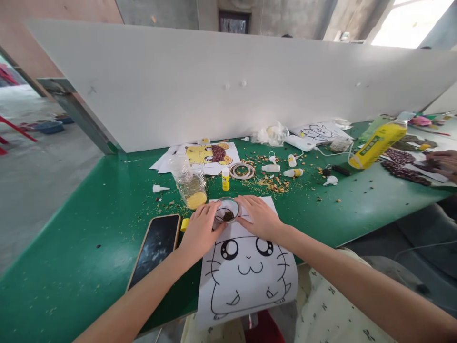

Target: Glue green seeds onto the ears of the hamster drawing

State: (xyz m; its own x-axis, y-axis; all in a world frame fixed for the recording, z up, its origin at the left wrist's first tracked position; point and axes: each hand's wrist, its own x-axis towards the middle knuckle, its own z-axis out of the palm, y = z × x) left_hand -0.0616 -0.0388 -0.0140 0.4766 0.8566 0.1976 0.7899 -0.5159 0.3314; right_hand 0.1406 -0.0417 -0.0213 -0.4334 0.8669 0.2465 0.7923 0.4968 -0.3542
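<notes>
Left hand [200, 231] and right hand [260, 216] both cup a small clear bowl [227, 209] from either side, fingers curled loosely against its rim. The bowl holds a little dark seed and sits on the top edge of a hamster outline sheet [246, 271] on the green table [71, 247]. A phone [155, 247] lies just left of the left hand, screen dark. A plastic bottle of yellow grain [191, 183] stands behind the bowl, with a small glue bottle [225, 179] and a tape ring [242, 170] nearby. A finished yellow picture [209, 155] lies farther back. Another person's hand [442, 162] shows at the far right.
</notes>
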